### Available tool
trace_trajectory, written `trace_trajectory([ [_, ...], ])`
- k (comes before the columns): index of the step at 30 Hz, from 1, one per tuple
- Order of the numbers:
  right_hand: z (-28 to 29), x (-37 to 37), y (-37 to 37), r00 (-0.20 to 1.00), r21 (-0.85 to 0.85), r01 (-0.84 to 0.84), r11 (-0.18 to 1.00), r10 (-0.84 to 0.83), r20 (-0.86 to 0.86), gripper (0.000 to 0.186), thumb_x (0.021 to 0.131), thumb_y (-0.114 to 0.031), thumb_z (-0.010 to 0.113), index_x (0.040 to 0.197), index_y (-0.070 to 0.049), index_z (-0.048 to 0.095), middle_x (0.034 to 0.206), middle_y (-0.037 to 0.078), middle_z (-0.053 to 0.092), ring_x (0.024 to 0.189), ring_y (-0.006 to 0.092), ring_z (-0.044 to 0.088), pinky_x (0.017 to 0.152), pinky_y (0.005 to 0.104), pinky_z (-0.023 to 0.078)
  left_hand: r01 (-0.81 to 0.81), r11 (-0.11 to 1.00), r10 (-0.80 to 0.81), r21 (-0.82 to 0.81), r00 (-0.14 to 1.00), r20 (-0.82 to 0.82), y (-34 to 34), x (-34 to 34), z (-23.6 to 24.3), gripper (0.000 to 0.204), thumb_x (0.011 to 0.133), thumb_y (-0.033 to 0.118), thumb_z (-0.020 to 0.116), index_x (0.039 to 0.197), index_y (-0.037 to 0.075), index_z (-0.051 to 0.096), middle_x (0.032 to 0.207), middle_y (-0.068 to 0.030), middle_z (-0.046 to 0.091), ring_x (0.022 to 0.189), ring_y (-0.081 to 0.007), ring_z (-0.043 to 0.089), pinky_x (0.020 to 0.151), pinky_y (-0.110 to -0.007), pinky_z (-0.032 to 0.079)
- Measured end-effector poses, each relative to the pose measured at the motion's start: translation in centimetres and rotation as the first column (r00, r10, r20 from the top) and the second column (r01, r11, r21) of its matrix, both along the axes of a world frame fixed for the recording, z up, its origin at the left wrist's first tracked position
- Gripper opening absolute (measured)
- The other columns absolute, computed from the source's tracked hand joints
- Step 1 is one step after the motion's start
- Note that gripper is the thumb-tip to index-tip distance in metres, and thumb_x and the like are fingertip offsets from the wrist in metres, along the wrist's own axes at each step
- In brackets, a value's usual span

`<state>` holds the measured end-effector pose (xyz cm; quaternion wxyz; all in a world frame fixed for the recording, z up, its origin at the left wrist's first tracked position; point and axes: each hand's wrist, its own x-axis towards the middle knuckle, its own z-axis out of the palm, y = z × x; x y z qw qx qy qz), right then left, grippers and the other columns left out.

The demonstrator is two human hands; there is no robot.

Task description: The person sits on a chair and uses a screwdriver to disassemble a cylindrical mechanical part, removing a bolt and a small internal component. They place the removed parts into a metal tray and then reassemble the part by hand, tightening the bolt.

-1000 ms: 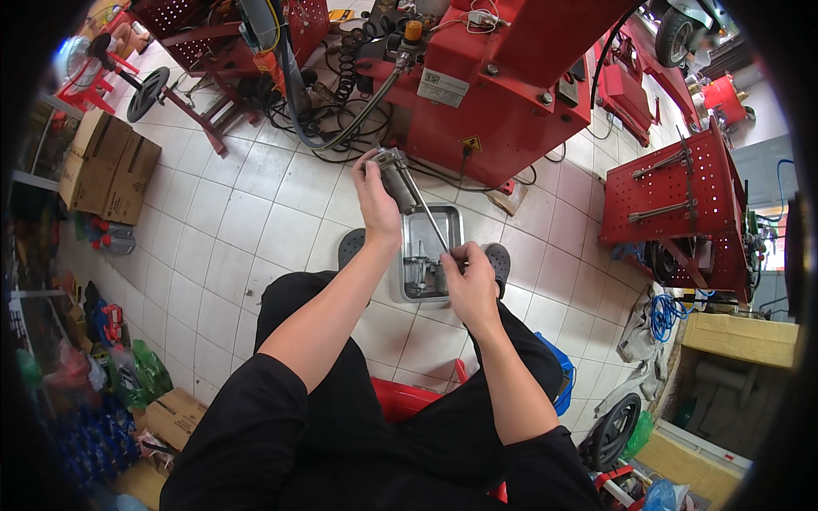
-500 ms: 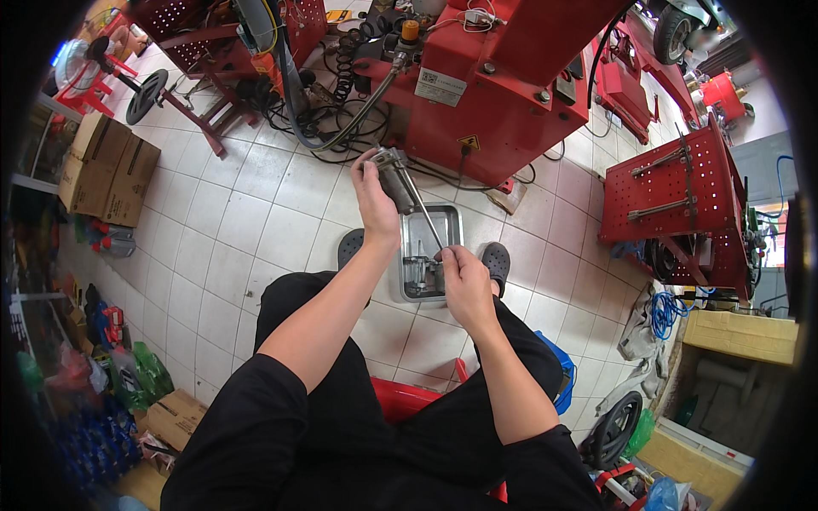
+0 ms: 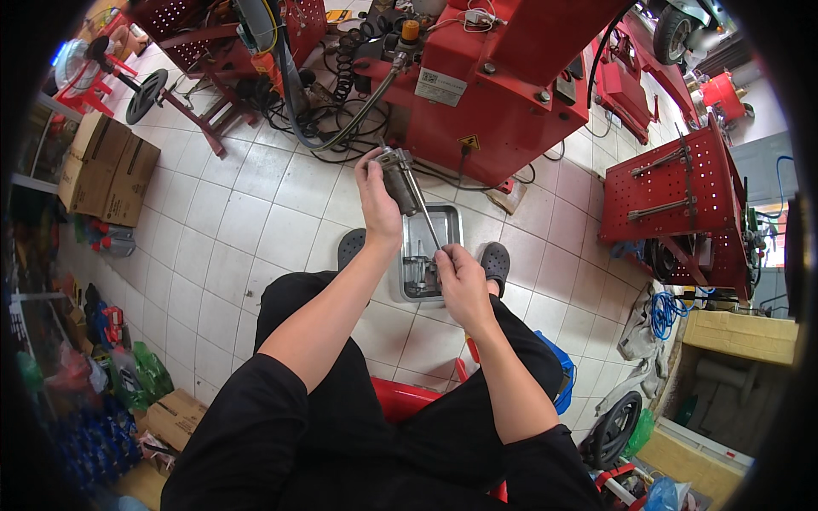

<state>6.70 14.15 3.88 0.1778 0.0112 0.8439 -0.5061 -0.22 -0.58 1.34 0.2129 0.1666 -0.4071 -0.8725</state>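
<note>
Left hand (image 3: pixel 381 202) and right hand (image 3: pixel 463 278) stood apart above a tiled floor (image 3: pixel 256 230) bearing 1 metal tray (image 3: pixel 447 228), the left clamped around a metal cylinder (image 3: pixel 400 189), the right pinching a slim rod (image 3: pixel 427 218) angled alongside. Loosened fingers risked dropping the cylinder; a slipping rod could have knocked the tray's small parts (image 3: pixel 416 271).

Held cylinder (image 3: pixel 399 189): dull metal. Tray (image 3: pixel 448 223): shiny metal. Floor (image 3: pixel 243 213): glossy tile. Far machine (image 3: pixel 511 115): glossy paint. Left carton (image 3: pixel 89 162): matt cardboard.
</note>
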Motion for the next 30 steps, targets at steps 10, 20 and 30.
trace_trajectory([
  [10, 1.2, 0.1, -0.4, 0.978, 0.04, 0.151, 0.988, -0.144, -0.15, 0.021, 0.091, -0.017, 0.061, 0.089, 0.004, 0.057, 0.069, 0.005, 0.058, 0.063, 0.0101, 0.05, 0.061, 0.0262, 0.042, 0.0, 0.995, 0.005, -0.1, 0.999, 0.05, -0.4, -0.3, -2.3, 0.03, 0.102, 0.027, 0.036, 0.123, 0.008, 0.045, 0.107, -0.003, 0.052, 0.096, -0.0101, 0.048, 0.089, -0.025, 0.038],
  [20, -0.3, -0.2, 0.0, 0.993, 0.027, 0.099, 0.995, -0.097, -0.074, 0.024, 0.089, -0.017, 0.06, 0.094, 0.006, 0.058, 0.083, 0.019, 0.065, 0.079, 0.028, 0.064, 0.073, 0.036, 0.048, 0.047, 0.997, -0.044, -0.057, 0.998, 0.052, 0.0, 0.1, -1.7, 0.03, 0.102, 0.028, 0.037, 0.123, 0.009, 0.045, 0.108, -0.0033, 0.053, 0.094, -0.0096, 0.05, 0.085, -0.025, 0.041],
  [30, 0.3, -0.5, 0.2, 0.993, 0.013, 0.108, 0.994, -0.108, 0.039, 0.031, 0.089, -0.023, 0.061, 0.098, 0.006, 0.058, 0.081, 0.019, 0.065, 0.075, 0.0272, 0.063, 0.071, 0.0364, 0.048, 0.077, 0.997, -0.076, -0.016, 0.996, 0.054, 0.5, 0.4, -1.3, 0.029, 0.102, 0.028, 0.036, 0.123, 0.01, 0.044, 0.104, -0.0032, 0.055, 0.09, -0.0095, 0.052, 0.081, -0.025, 0.044],
])
